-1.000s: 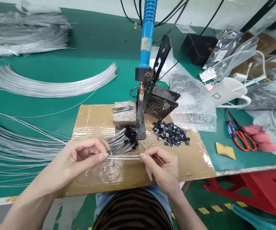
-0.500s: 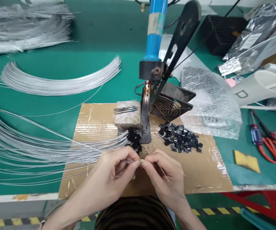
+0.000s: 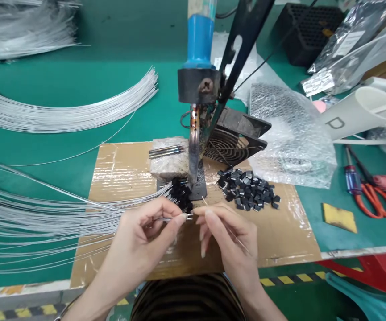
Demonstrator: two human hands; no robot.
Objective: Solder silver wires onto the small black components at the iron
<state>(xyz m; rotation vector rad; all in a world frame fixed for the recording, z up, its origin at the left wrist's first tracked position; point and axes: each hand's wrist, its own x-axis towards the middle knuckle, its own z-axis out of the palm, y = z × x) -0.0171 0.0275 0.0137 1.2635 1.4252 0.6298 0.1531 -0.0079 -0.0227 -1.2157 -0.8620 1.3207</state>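
Thin grey cable ends (image 3: 189, 217) stick out from between the thumb and index finger of my left hand (image 3: 146, 243), which is closed on them. My right hand (image 3: 231, 236) holds a thin strand of solder wire (image 3: 204, 201), which runs slantwise through the fingers. Its fingertips are just right of the cable ends. Behind the hands, a bundle of grey cables (image 3: 105, 218) ends in black connectors (image 3: 180, 194). A soldering iron with a blue handle (image 3: 200, 40) is clamped upright, its metal tip (image 3: 194, 151) pointing down above the connectors.
Loose black connectors (image 3: 249, 189) lie in a pile on the cardboard (image 3: 280, 240). A fan (image 3: 233, 138) stands behind the iron. Another cable bundle (image 3: 79, 113) lies at left. On the right are a yellow sponge (image 3: 340, 217), orange-handled scissors (image 3: 375, 200) and bubble wrap (image 3: 289, 133).
My right fingertips have come away from the cable ends, and its lower fingers have spread. The cable ends now show beyond my left fingertips. The whole view has shifted slightly.
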